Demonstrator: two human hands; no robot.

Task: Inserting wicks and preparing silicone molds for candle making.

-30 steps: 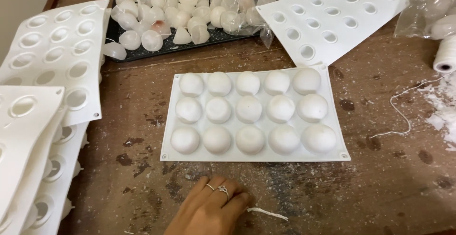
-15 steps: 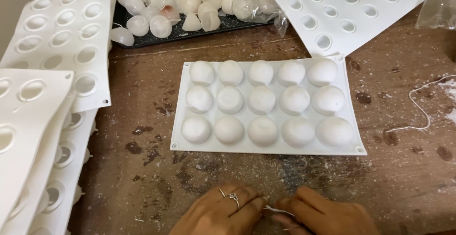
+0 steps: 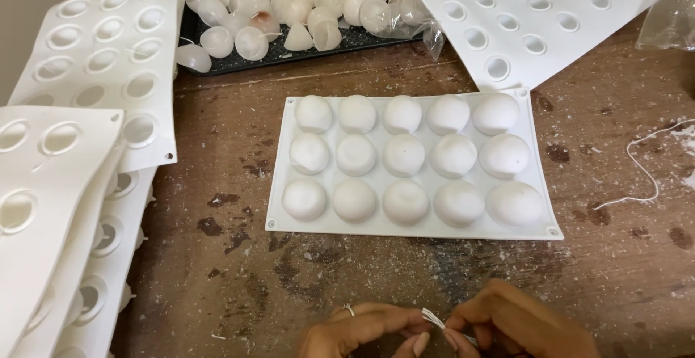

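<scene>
Both hands low, fingertips pinched together: left hand; right hand.

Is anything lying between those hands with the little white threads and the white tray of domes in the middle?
Nothing visible does. The hands pinch thin white threads at the near edge; only bare, stained wooden table lies between them and the dome tray.

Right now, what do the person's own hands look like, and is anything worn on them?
Both hands are bare, with no gloves and no sleeves in view. The left hand wears a thin ring with a small setting on one of its fingers. The right hand shows no ring. The fingernails look long and pale.
</scene>
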